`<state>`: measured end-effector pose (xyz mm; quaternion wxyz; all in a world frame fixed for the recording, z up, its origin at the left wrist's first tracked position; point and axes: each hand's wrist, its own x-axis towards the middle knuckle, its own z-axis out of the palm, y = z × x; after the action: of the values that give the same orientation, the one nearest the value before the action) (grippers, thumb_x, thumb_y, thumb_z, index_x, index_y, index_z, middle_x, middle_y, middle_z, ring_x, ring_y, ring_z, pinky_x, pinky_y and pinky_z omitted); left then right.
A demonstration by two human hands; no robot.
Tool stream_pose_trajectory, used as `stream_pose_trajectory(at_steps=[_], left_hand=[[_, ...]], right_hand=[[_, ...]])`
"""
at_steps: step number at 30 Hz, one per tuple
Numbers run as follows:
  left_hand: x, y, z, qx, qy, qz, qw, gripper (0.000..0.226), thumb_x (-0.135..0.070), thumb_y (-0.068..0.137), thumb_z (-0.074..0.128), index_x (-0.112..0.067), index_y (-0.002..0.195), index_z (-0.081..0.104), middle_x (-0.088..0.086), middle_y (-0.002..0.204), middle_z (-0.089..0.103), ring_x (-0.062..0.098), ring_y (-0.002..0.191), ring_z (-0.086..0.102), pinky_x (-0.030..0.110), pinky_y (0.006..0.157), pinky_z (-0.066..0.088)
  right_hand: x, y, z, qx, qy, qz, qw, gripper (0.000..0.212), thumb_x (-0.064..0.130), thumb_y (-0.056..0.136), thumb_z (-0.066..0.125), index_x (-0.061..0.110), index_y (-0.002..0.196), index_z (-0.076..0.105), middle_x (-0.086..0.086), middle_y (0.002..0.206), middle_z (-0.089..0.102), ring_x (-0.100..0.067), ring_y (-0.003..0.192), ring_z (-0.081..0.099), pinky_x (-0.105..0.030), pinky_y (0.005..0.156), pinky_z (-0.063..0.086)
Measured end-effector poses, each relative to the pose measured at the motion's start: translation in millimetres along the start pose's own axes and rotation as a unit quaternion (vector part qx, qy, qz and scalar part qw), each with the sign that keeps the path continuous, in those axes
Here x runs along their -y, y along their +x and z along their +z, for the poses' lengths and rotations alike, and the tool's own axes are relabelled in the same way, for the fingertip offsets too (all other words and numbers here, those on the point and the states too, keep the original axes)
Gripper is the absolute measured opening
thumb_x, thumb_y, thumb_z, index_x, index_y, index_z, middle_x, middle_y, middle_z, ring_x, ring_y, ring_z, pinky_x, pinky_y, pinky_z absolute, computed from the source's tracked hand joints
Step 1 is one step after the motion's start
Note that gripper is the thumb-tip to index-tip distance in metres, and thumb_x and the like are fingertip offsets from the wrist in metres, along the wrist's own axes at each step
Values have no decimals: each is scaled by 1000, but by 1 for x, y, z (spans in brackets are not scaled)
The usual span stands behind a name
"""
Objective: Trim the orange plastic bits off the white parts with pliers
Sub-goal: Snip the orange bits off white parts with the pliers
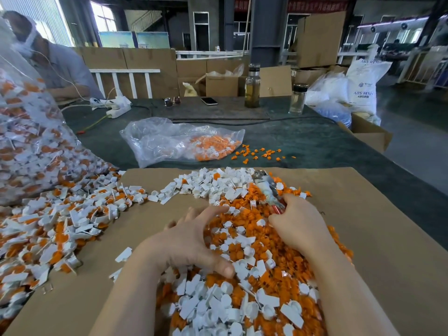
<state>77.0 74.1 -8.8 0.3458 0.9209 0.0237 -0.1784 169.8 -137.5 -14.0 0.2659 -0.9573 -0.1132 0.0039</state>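
The left hand (191, 241) lies on the near middle of the cardboard sheet (363, 214), at the left edge of a big pile of trimmed pieces (254, 263). Its fingers are spread and only loosely bent, and they press into the orange bits and white parts; they pinch nothing that I can see.

The right hand (300, 224) rests on the far right side of the same pile. Its fingers are curled around the red handle of the pliers (269, 192). The taped metal head of the pliers points toward the far edge of the cardboard and lies on the pieces there.

A second heap, of white parts with orange still on them (55, 229), covers the left edge of the cardboard and spills out from a large clear bag (29, 132) at the left side of the desk (303, 141). Behind the cardboard, in the middle of the desk, lies a smaller plastic bag (174, 139) with orange pieces inside, and some loose orange bits (261, 154) are scattered just to its right. Near the far edge of the desk stand two bottles (252, 86), and a phone (209, 101) lies beside them.
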Motion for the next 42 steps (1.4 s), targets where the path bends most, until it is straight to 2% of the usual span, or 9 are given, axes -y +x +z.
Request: stream_pose_trajectory(at_steps=[2,5,15,20,25,29,34,38,42], left_hand=[[2,-1,2,22,41,4,999,121,-68,48,86,-67,142,9,-16,164,-8,21,151,-20,62,118,-14],[0,6,9,3,89,19,996,121,-65,55,86,-64,144,5,-14,163,-19,19,148,-28,56,116,-20],[-8,36,31,-184,101,26,977,104,-76,64,71,-52,148,14,-7,165,-8,24,153,-2,52,121,7],[-6,41,30,-227,79,9,971,107,-76,64,70,-42,151,18,-5,164,6,24,151,12,50,120,19],[-8,39,28,-255,68,41,964,104,-71,61,77,-46,147,25,-8,160,13,20,148,17,48,118,20],[-11,37,27,-269,61,70,959,91,-71,63,75,-50,141,34,-12,155,20,12,143,19,44,117,18],[-10,35,26,-276,79,69,955,58,-68,74,69,-49,126,52,-14,143,34,12,136,28,40,113,23],[-18,35,27,-313,51,89,944,41,-62,80,66,-44,117,61,-16,125,43,5,121,36,32,102,30],[-33,24,25,-278,-206,106,932,33,-69,76,62,-39,87,71,-17,89,71,-6,83,64,12,61,49]], right_hand=[[-1,0,0,33,-4,-6,999,15,27,85,59,27,82,45,5,81,53,-10,70,52,-24,51,31],[0,-1,3,65,-13,-16,998,13,31,87,60,25,92,49,6,85,54,-11,75,53,-26,56,37],[2,0,3,17,11,-2,1000,15,23,86,58,24,77,46,2,79,54,-12,68,51,-26,51,30],[2,0,2,-24,32,3,999,15,22,87,58,24,77,47,4,76,54,-10,67,52,-24,49,31],[3,0,4,-57,56,-37,996,13,31,93,56,25,105,54,13,85,53,-2,71,51,-18,52,32],[2,-3,2,-53,14,-52,997,34,40,98,48,38,131,45,12,105,62,-7,81,58,-31,66,53],[6,-7,3,-110,-45,-34,992,33,44,99,43,41,132,45,16,74,47,0,59,46,-20,43,32],[7,-6,-2,-104,-33,-30,994,16,36,96,51,26,106,57,16,69,46,-1,58,45,-19,44,28],[20,-13,1,-78,-28,-119,989,14,30,88,59,33,91,46,18,71,46,2,60,43,-14,47,26]])
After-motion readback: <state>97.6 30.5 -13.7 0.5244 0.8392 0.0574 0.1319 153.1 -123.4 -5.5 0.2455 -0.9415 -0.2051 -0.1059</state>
